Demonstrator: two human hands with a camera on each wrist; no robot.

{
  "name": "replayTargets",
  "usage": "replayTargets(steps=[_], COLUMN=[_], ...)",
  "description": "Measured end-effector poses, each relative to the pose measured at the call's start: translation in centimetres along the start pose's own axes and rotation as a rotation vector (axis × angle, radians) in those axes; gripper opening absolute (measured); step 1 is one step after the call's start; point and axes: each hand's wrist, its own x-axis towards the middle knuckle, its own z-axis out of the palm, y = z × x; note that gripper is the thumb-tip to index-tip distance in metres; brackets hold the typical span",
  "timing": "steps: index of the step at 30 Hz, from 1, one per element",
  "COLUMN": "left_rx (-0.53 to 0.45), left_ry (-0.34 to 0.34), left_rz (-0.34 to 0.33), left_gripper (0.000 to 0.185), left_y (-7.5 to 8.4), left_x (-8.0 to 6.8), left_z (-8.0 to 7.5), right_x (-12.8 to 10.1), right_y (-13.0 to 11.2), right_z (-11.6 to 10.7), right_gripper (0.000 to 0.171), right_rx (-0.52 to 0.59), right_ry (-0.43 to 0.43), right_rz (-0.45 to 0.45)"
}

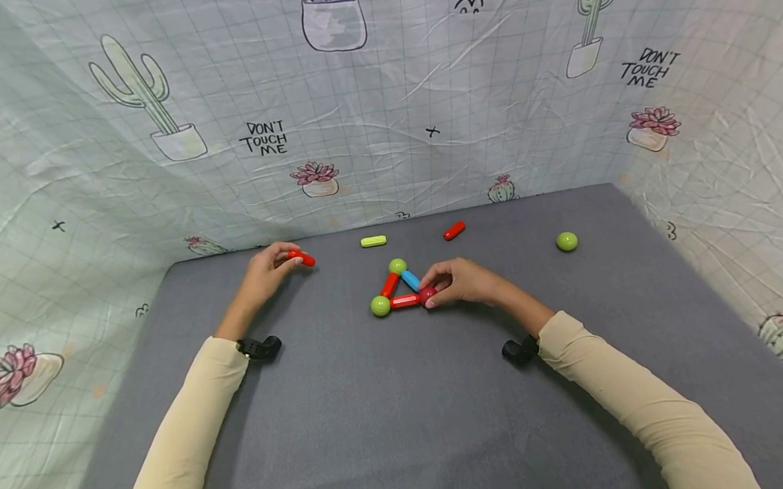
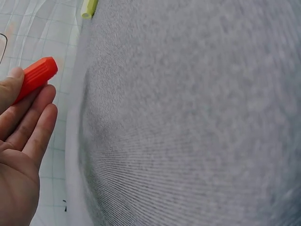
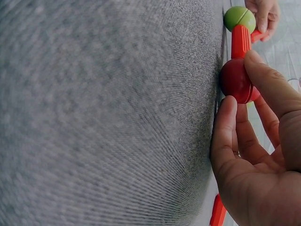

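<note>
My left hand pinches a red rod between thumb and fingers at the back left of the table; the left wrist view shows its ridged end sticking out past the thumb. A flat triangle of rods and balls lies mid-table. It has a green ball at the top, another green ball at lower left and a dark red ball at lower right. Two red rods and a blue rod link them. My right hand grips the dark red ball with thumb and fingertips.
Behind the triangle lie a loose yellow-green rod and a loose red rod. A single green ball sits toward the right. Patterned cloth rises along the back and both sides of the grey table.
</note>
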Motion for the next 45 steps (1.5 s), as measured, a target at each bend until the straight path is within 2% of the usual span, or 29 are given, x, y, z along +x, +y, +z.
replayTargets(steps=[6,16,19,22,26,29,32,34,39,45], left_rx=[0.012,0.006,-0.040,-0.174,-0.327,-0.331,-0.304,-0.303,-0.333,-0.294], left_ry=[0.010,-0.059,-0.046,-0.044,-0.070,-0.070,-0.065,-0.063,-0.053,-0.036], left_rz=[0.041,0.047,0.056,0.060,0.017,-0.032,-0.052,-0.064,-0.066,-0.046], left_gripper=[0.031,0.040,0.040,0.040,0.037,0.036,0.037,0.037,0.035,0.033], left_y=[0.2,0.2,-0.2,-0.4,1.3,1.4,0.2,0.0,1.8,3.8], left_x=[0.0,-0.1,0.1,0.2,-0.2,-0.2,0.1,0.2,-0.1,-0.6], left_z=[0.1,0.0,0.1,0.2,-0.2,-0.2,0.2,0.3,0.3,0.3], right_x=[-0.1,-0.1,-0.1,-0.1,0.0,0.0,0.0,0.0,-0.1,-0.1], right_y=[-0.1,-0.1,-0.1,-0.1,-0.1,-0.1,-0.1,-0.1,-0.1,-0.1], right_z=[0.0,0.0,0.1,0.1,0.1,0.1,0.1,0.1,0.1,0.0], right_gripper=[0.035,0.034,0.034,0.034,0.034,0.034,0.034,0.034,0.033,0.033], right_rx=[-0.002,-0.002,-0.001,-0.006,-0.010,-0.010,-0.016,-0.017,-0.014,-0.004], right_ry=[0.000,0.003,0.001,0.003,0.005,0.009,0.012,0.013,0.013,0.008], right_rz=[-0.002,-0.007,0.000,0.000,-0.010,-0.009,-0.006,-0.006,-0.007,-0.015])
